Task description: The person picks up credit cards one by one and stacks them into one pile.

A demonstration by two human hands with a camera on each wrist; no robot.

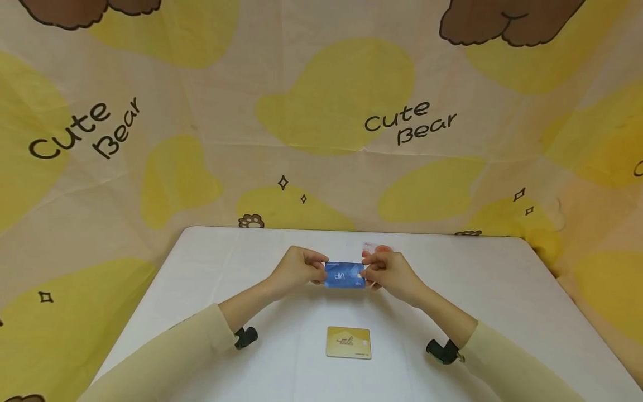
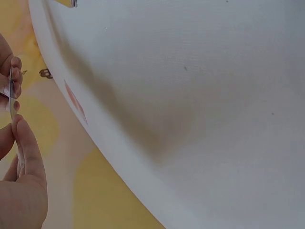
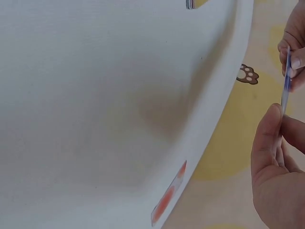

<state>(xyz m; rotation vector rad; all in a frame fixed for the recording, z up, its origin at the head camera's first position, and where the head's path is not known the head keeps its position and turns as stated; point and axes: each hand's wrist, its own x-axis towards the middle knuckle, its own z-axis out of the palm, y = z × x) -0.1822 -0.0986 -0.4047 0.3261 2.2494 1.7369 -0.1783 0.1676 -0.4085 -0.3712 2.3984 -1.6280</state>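
Observation:
A blue card marked "VIP" is held up above the white table, its lettering upside down in the head view. My left hand pinches its left end between thumb and fingers. At the other end, my right hand pinches it the same way. Both wrist views show the card edge-on, between the fingertips of the two hands. A gold card lies nearer me; the layered edge in the right wrist view suggests a stack. Behind my right hand lies a red-and-white card, partly hidden.
The white table has rounded far corners. Right behind its far edge hangs a yellow-patterned cloth with "Cute Bear" lettering. Dark wrist cameras are strapped below both sleeves.

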